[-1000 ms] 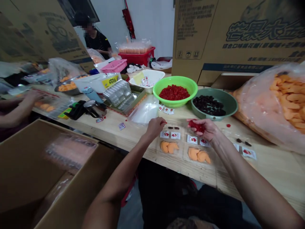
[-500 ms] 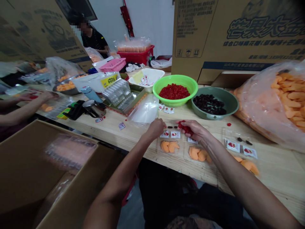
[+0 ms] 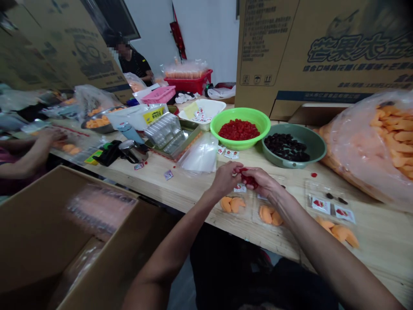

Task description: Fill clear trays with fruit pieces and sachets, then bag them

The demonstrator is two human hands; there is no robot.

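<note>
My right hand [image 3: 263, 180] is curled round a handful of small red candied pieces [image 3: 249, 178], palm turned inward. The fingers of my left hand [image 3: 226, 177] are pinched together and touch the edge of that handful; whether a piece is between them is hidden. Both hands are over clear plastic trays. The nearest holds orange curved pieces [image 3: 232, 204] and a white printed sachet [image 3: 240, 187], partly covered by my hands. Beside it another tray has orange pieces [image 3: 270, 215]. Farther right, a third tray contains two dark dried fruits [image 3: 342, 200], sachets [image 3: 321, 205] and orange pieces [image 3: 342, 233].
A green bowl [image 3: 211, 129] of red pieces and a grey-green bowl [image 3: 290, 163] of dark fruits stand behind my hands. A bag of orange pieces [image 3: 351, 159] bulges at right. An open carton [image 3: 29, 206] is at lower left. Co-workers' arms [image 3: 29, 157] are at left.
My left hand has moved right, from above the nearest tray to the red pieces in my right hand. The whole view has shifted slightly.
</note>
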